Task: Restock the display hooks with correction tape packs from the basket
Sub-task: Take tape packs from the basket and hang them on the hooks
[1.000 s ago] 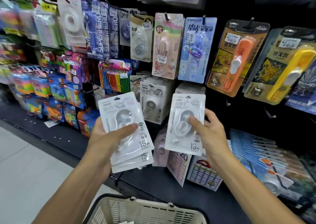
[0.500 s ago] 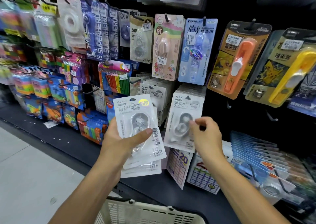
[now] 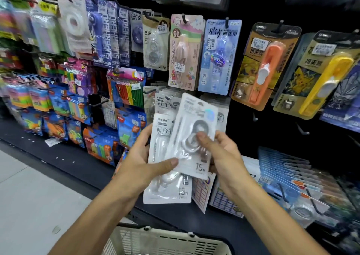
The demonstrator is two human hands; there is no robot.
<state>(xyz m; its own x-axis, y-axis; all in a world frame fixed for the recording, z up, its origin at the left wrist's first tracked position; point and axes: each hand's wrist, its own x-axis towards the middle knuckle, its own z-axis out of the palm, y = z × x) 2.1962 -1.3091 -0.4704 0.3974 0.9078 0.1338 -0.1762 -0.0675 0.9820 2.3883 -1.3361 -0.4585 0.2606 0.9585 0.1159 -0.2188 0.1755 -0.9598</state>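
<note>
at the centre of the frame, the left hand [image 3: 143,167] is clasping a small stack of correction tape packs [image 3: 167,188], while the right hand [image 3: 224,157] is pinching the top pack [image 3: 194,137] with closed fingers. the basket [image 3: 165,241] is sitting at bottom centre.

Two bare forearms enter from the lower edge, one from about 7 o'clock and one from about 5 o'clock. No sleeve, watch, ring or glove shows on either. The left hand [image 3: 143,164] and right hand [image 3: 227,158] have short, plain, unpainted nails.
</note>
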